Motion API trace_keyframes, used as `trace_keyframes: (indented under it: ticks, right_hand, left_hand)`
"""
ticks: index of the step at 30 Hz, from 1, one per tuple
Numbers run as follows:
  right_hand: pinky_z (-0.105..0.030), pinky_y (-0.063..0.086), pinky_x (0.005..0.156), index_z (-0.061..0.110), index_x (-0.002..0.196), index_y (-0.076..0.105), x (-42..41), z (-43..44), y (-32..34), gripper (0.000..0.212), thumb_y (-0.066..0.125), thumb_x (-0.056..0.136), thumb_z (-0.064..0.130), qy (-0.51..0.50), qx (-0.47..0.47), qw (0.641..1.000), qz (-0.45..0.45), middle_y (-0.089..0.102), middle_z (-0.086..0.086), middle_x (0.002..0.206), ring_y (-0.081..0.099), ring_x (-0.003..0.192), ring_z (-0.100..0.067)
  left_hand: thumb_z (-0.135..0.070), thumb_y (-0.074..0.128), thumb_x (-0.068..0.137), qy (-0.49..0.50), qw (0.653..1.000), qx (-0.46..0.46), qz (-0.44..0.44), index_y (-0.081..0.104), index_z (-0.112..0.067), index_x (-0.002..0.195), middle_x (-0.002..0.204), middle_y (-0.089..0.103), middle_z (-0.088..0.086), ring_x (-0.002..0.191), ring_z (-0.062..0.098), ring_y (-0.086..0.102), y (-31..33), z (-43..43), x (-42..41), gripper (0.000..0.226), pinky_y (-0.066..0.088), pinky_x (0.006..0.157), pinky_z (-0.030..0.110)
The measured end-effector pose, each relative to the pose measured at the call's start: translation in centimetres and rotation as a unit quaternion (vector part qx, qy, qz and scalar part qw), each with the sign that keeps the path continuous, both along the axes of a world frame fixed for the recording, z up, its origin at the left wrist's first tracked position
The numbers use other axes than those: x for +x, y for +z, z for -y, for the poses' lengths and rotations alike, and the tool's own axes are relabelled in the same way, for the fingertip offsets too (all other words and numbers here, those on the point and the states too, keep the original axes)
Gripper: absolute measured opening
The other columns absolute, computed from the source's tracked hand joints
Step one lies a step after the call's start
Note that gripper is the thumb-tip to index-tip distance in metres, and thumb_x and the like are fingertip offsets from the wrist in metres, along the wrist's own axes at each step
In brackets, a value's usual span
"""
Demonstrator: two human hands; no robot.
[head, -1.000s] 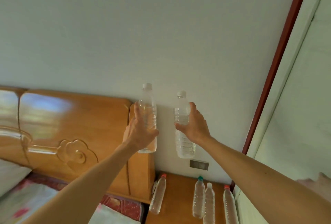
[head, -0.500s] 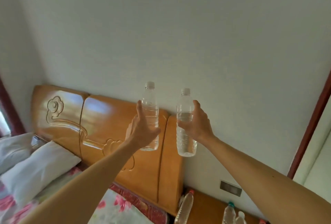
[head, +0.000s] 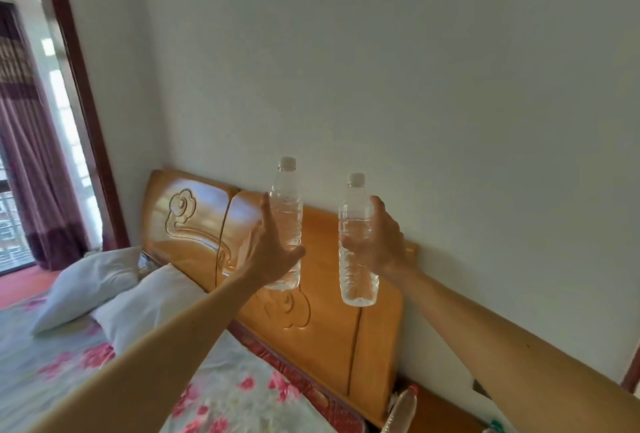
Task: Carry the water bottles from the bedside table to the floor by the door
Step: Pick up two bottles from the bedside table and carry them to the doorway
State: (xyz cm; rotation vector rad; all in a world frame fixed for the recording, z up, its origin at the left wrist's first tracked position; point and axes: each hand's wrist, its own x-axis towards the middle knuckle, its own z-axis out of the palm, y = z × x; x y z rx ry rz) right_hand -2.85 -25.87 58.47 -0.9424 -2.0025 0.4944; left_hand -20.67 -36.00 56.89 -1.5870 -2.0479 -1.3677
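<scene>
My left hand [head: 270, 252] grips a clear water bottle [head: 286, 210] with a white cap, held upright in the air in front of the headboard. My right hand [head: 379, 242] grips a second clear bottle [head: 356, 256] with a white cap, also upright, a little lower and to the right. Both arms are stretched forward. At the bottom right edge the bedside table [head: 440, 415] shows only a corner, with one red-capped bottle [head: 401, 410] standing on it.
The orange wooden headboard [head: 194, 224] runs along a pale wall. The bed [head: 69, 363] with a floral sheet and two white pillows [head: 90, 283] fills the lower left. Purple curtains [head: 27, 155] and a dark-framed doorway [head: 79, 93] stand at far left.
My view has swung left: the bedside table and its bottles slid almost out of frame at the right, while the bed, pillows and curtained doorway came in. Both hands keep hold of their bottles.
</scene>
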Motion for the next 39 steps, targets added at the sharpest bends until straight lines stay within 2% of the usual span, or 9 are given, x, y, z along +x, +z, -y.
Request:
trace_keyframes:
  ticks: [13, 16, 19, 24, 27, 29, 34, 37, 39]
  right_hand:
    - [-0.027, 0.045, 0.074, 0.016, 0.140, 0.030, -4.0, 9.0, 2.8, 0.087, 0.082, 0.072, 0.030, 0.085, 0.029, 0.996, -0.016, 0.059, -0.007, 0.122, 0.057, 0.094, -0.018]
    - [-0.031, 0.048, 0.081, 0.016, 0.141, 0.030, -6.0, 11.6, 3.1, 0.089, 0.084, 0.072, 0.030, 0.111, 0.027, 0.993, -0.023, 0.058, -0.010, 0.126, 0.060, 0.106, -0.025]
    - [-0.024, 0.047, 0.076, 0.014, 0.139, 0.033, -8.8, 14.9, 3.3, 0.084, 0.084, 0.072, 0.026, 0.152, 0.027, 0.987, -0.038, 0.059, -0.007, 0.123, 0.058, 0.095, -0.016]
    - [-0.043, 0.054, 0.088, 0.020, 0.141, 0.030, -14.3, 21.0, 2.9, 0.092, 0.086, 0.068, 0.029, 0.195, 0.034, 0.979, -0.053, 0.058, -0.008, 0.126, 0.061, 0.105, -0.025]
    - [-0.048, 0.053, 0.089, 0.021, 0.142, 0.028, -17.6, 25.7, 3.2, 0.096, 0.086, 0.067, 0.035, 0.224, 0.038, 0.973, -0.039, 0.058, -0.010, 0.126, 0.060, 0.108, -0.029]
    - [-0.047, 0.053, 0.086, 0.019, 0.141, 0.029, -20.0, 28.7, 3.3, 0.098, 0.086, 0.065, 0.039, 0.253, 0.038, 0.966, -0.034, 0.060, -0.011, 0.123, 0.062, 0.105, -0.031]
    - [-0.042, 0.050, 0.091, 0.018, 0.142, 0.028, -24.9, 36.3, 3.9, 0.096, 0.084, 0.067, 0.038, 0.331, 0.042, 0.942, -0.044, 0.058, -0.010, 0.126, 0.060, 0.110, -0.029]
    - [-0.044, 0.051, 0.091, 0.015, 0.141, 0.031, -27.5, 40.7, 4.1, 0.101, 0.077, 0.062, 0.057, 0.378, 0.051, 0.923, -0.055, 0.058, -0.012, 0.128, 0.059, 0.112, -0.032]
    - [-0.042, 0.051, 0.090, 0.010, 0.140, 0.032, -29.2, 44.1, 4.2, 0.101, 0.077, 0.063, 0.057, 0.411, 0.053, 0.908, -0.062, 0.059, -0.014, 0.126, 0.060, 0.109, -0.031]
  left_hand:
    - [-0.013, 0.082, 0.069, 0.084, 0.996, 0.026, -0.015, 0.007, -0.001, 0.150, 0.093, 0.057, 0.007, 0.076, 0.022, 0.053, 1.8, 13.0, -4.4, 0.111, 0.047, 0.075, 0.034]
    - [-0.034, 0.077, 0.067, 0.101, 0.994, 0.046, -0.014, 0.001, -0.009, 0.152, 0.099, 0.065, 0.014, 0.072, 0.024, 0.062, 1.3, 17.3, -6.3, 0.117, 0.054, 0.069, 0.035]
    - [-0.052, 0.066, 0.065, 0.134, 0.990, 0.041, -0.023, -0.001, -0.012, 0.152, 0.093, 0.067, 0.011, 0.067, 0.021, 0.064, 0.9, 22.3, -8.1, 0.118, 0.056, 0.063, 0.033]
    - [-0.024, 0.086, 0.069, 0.196, 0.979, 0.029, -0.052, 0.008, 0.003, 0.150, 0.090, 0.067, 0.008, 0.063, 0.018, 0.061, 1.1, 30.2, -11.1, 0.116, 0.041, 0.056, 0.011]
    - [-0.035, 0.082, 0.067, 0.234, 0.970, 0.038, -0.063, 0.004, -0.003, 0.152, 0.101, 0.069, 0.014, 0.069, 0.021, 0.065, 1.4, 35.2, -13.0, 0.119, 0.053, 0.060, 0.028]
    - [-0.041, 0.077, 0.065, 0.279, 0.959, 0.031, -0.051, 0.000, -0.011, 0.153, 0.094, 0.068, 0.015, 0.065, 0.024, 0.064, 1.6, 38.8, -14.3, 0.120, 0.058, 0.061, 0.037]
    - [-0.046, 0.074, 0.065, 0.353, 0.935, 0.029, -0.033, -0.007, -0.022, 0.152, 0.110, 0.069, 0.015, 0.078, 0.029, 0.069, 2.0, 47.6, -16.5, 0.121, 0.060, 0.068, 0.044]
    - [-0.051, 0.069, 0.062, 0.391, 0.919, 0.025, -0.028, -0.011, -0.028, 0.152, 0.118, 0.066, 0.016, 0.085, 0.032, 0.070, 2.2, 52.5, -17.3, 0.123, 0.059, 0.070, 0.048]
    - [-0.050, 0.070, 0.062, 0.418, 0.908, 0.023, -0.018, -0.013, -0.031, 0.151, 0.117, 0.067, 0.016, 0.085, 0.032, 0.069, 2.2, 56.4, -17.9, 0.123, 0.059, 0.070, 0.048]
